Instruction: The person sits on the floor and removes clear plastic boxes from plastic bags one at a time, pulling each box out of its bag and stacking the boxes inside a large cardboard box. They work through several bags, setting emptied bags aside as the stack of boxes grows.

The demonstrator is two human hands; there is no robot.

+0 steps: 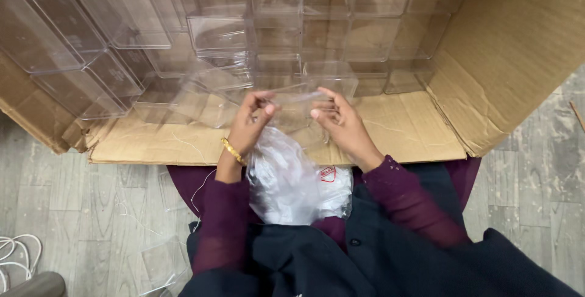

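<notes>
Two hands meet at the centre of the frame, and between them we hold one clear plastic box [294, 109]. Our left hand [251, 123] pinches its left end, thumb and forefinger closed on the edge near the top. Our right hand [341, 123] grips the right end, fingers curled round the far side and thumb on the near side. Both hands are closed on the same box, neither nearer to it than the other. The box lies with its long axis across the frame, left to right, so it spans the gap from one set of fingertips to the other and sits just above the wrists, toward the upper middle of the picture.

Directly below the box, between our forearms, lies a crumpled clear plastic bag [292, 184]. Its top reaches up to the box, though we cannot tell whether the box is partly inside it or only touching it. A gold bangle [232, 150] sits on the left wrist.

Further out, in the upper half of the frame, many more clear boxes [219, 32] stand in rows inside a large open cardboard carton [518, 47], whose near flap lies flat under our hands. At the lower left edge, white cords [15, 254] lie on the grey floor [73, 212].
</notes>
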